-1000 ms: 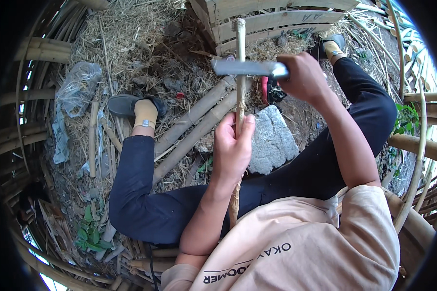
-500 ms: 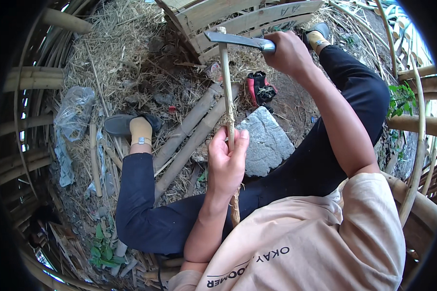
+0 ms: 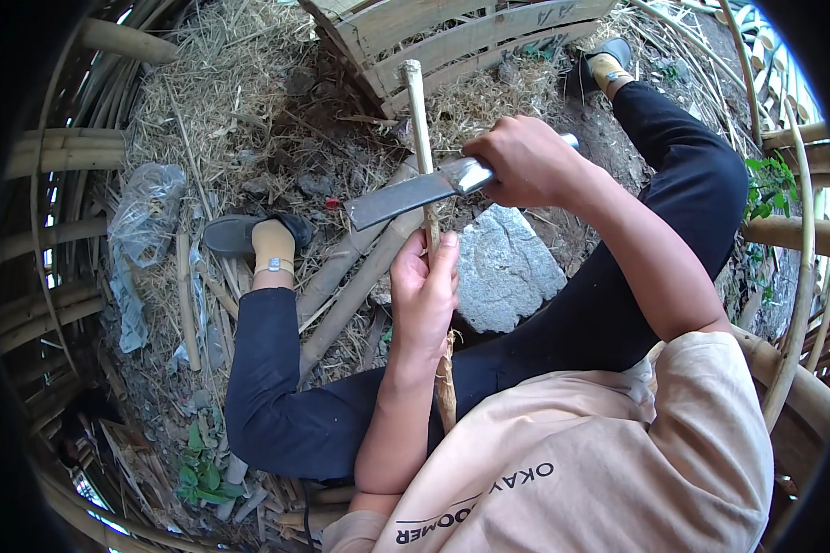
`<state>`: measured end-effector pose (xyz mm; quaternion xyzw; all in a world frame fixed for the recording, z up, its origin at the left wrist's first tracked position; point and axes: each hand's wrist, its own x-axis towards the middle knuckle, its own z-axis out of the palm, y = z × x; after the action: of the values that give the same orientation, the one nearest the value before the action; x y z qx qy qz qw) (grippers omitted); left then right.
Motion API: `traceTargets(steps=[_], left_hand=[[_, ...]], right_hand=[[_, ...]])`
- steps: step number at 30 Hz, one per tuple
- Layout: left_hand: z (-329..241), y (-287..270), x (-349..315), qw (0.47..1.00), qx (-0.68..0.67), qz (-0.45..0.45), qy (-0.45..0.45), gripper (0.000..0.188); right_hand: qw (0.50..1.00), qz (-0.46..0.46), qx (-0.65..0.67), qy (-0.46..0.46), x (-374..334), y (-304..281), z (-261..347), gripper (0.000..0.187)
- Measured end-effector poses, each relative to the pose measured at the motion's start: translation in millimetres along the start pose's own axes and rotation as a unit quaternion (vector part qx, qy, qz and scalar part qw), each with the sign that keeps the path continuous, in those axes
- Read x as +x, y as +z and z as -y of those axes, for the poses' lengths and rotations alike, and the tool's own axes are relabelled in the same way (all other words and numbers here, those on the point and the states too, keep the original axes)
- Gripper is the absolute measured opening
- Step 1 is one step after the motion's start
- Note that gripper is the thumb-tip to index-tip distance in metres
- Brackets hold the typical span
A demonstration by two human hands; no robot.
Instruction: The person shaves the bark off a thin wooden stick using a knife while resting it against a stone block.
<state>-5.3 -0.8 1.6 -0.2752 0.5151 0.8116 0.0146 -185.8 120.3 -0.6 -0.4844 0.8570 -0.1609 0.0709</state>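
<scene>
My left hand (image 3: 424, 304) is closed around a pale wooden stick (image 3: 419, 120), thumb pressed along it. The stick stands nearly upright in the view. Its upper part is smooth, and its rough-barked lower end (image 3: 445, 392) comes down by my shirt. My right hand (image 3: 528, 164) grips a knife with a broad, straight-ended grey blade (image 3: 401, 201). The blade lies across the stick a little above my left fingers, its flat side showing. The end of the knife's handle (image 3: 570, 141) sticks out beyond my right fist.
A rough grey stone block (image 3: 507, 267) lies between my legs, beside bamboo poles (image 3: 350, 304). A slatted wooden crate (image 3: 470, 41) stands ahead. Dry straw (image 3: 221, 101) covers much of the ground. A crumpled plastic bag (image 3: 148, 217) is at left; bamboo rails (image 3: 793, 237) close in the right.
The blade has come down the stick from near its top to just above my left hand. My right hand has moved nearer, and the blade is turned to show its broad side.
</scene>
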Motion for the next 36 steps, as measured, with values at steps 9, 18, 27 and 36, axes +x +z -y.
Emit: traceTargets(steps=[9,18,27,36], left_hand=[[-10,-1,1,1.0,-0.005,0.018,-0.012,0.01],[-10,-7,4,0.999,0.015,0.038,-0.019,0.012],[-2,-4,6,1.0,0.014,0.021,-0.001,0.011],[-1,-7,9,0.999,0.032,0.008,0.031,0.013]], right_hand=[[0.998,-0.023,0.032,0.056,-4,-11,5,0.015],[0.992,-0.071,0.075,0.066,-4,-17,7,0.016],[0.998,-0.019,0.033,0.043,-5,-10,6,0.018],[0.998,-0.013,0.036,0.059,-5,-15,13,0.019]])
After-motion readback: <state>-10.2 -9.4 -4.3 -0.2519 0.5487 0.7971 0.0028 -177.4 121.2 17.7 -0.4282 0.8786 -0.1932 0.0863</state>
